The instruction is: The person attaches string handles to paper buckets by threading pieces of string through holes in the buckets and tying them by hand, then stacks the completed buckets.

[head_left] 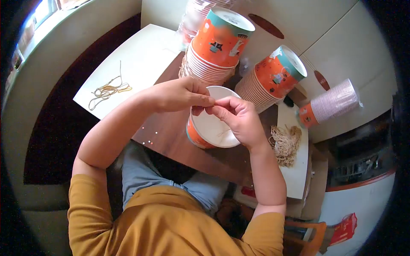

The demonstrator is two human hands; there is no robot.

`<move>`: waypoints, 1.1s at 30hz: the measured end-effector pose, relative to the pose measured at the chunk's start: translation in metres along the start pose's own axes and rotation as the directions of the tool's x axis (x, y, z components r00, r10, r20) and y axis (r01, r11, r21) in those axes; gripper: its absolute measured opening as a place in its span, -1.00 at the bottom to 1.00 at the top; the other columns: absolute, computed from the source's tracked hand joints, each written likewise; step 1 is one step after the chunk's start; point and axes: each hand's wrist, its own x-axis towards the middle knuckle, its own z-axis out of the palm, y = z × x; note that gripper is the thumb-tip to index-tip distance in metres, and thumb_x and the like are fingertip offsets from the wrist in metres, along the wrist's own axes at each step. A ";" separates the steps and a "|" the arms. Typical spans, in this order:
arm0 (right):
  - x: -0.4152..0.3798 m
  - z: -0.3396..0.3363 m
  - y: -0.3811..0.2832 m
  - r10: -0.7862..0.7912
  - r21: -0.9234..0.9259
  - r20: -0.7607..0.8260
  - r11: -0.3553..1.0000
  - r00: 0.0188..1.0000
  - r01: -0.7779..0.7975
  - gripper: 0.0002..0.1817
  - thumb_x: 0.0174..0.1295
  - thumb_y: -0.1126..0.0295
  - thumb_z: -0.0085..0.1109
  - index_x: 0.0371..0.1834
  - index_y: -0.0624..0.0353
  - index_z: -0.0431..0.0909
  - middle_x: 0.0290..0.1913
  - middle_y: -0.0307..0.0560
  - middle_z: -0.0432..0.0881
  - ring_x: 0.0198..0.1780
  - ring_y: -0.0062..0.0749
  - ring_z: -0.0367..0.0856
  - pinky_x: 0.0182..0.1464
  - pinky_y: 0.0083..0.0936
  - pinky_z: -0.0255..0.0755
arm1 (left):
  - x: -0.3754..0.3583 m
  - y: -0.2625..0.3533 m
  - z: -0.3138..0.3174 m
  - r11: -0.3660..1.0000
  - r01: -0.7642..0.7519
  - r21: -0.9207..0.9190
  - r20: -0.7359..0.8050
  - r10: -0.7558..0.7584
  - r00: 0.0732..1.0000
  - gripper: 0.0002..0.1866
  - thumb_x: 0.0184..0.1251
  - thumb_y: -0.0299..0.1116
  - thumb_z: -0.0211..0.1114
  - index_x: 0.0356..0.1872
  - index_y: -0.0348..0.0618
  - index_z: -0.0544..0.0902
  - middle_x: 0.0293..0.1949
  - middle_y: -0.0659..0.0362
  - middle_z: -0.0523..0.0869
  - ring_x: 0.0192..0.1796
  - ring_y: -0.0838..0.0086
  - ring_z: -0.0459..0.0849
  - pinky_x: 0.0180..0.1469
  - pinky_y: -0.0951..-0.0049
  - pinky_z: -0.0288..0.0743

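Note:
Above the mouth of a paper bucket [198, 135] with a white inside and an orange outside, my two hands meet fingertip to fingertip. My left hand [185, 94] is closed in a pinch, thumb against fingers. Pinched likewise, my right hand [241, 120] touches it from the other side. Thin pale string [224, 133] trails below the right hand, inside the bucket's opening; the part between the fingertips is mostly hidden. Behind the hands rises a stack of upside-down orange and teal paper buckets [218, 45].
A second bucket stack [273, 79] stands to the right, and a plastic-wrapped stack [331, 106] lies farther right. Tangled beige string [285, 145] sits on the right table leaf. Loose cords [106, 91] lie on the white left leaf. White specks dot the brown tabletop [171, 138].

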 end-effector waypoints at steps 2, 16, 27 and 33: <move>-0.002 0.000 0.001 0.003 -0.013 0.006 1.000 1.000 -0.003 -0.83 0.31 0.40 0.24 -0.19 0.28 0.67 -0.29 -0.25 0.72 -0.24 -0.68 0.60 -0.13 -0.67 0.50 | -0.002 0.001 0.002 0.994 0.042 -0.097 0.021 -0.040 0.999 -0.66 0.43 -0.18 0.19 -0.35 -0.28 0.70 -0.48 0.27 0.65 -0.40 0.65 0.53 -0.27 0.57 0.39; 0.016 -0.001 0.014 0.171 -0.156 -0.038 0.972 0.984 -0.175 -0.85 0.26 0.39 0.26 -0.28 0.26 0.66 -0.41 -0.29 0.66 -0.39 -0.71 0.52 -0.31 -0.65 0.42 | -0.001 -0.027 -0.001 0.964 0.037 0.263 -0.399 0.073 0.914 -0.74 0.41 -0.26 0.20 -0.20 -0.28 0.70 -0.40 0.22 0.70 -0.34 0.63 0.59 -0.25 0.52 0.50; 0.039 0.004 0.058 0.259 -0.181 -0.063 0.947 0.964 -0.266 -0.85 0.18 0.38 0.28 -0.36 0.27 0.69 -0.50 -0.19 0.66 -0.45 -0.63 0.55 -0.37 -0.58 0.44 | -0.006 -0.063 0.015 0.991 0.130 -0.008 -0.399 -0.123 0.908 -0.77 0.40 -0.48 0.17 -0.02 -0.34 0.65 -0.26 0.18 0.73 -0.29 0.62 0.66 -0.17 0.56 0.59; 0.042 0.006 0.060 0.257 -0.191 -0.066 0.945 0.964 -0.265 -0.84 0.16 0.38 0.29 -0.38 0.27 0.69 -0.53 -0.17 0.66 -0.49 -0.60 0.55 -0.40 -0.54 0.45 | -0.003 -0.073 0.016 0.998 0.043 -0.040 -0.422 -0.056 0.905 -0.76 0.27 -0.52 0.20 -0.08 -0.37 0.68 -0.37 0.13 0.74 -0.35 0.56 0.69 -0.24 0.53 0.59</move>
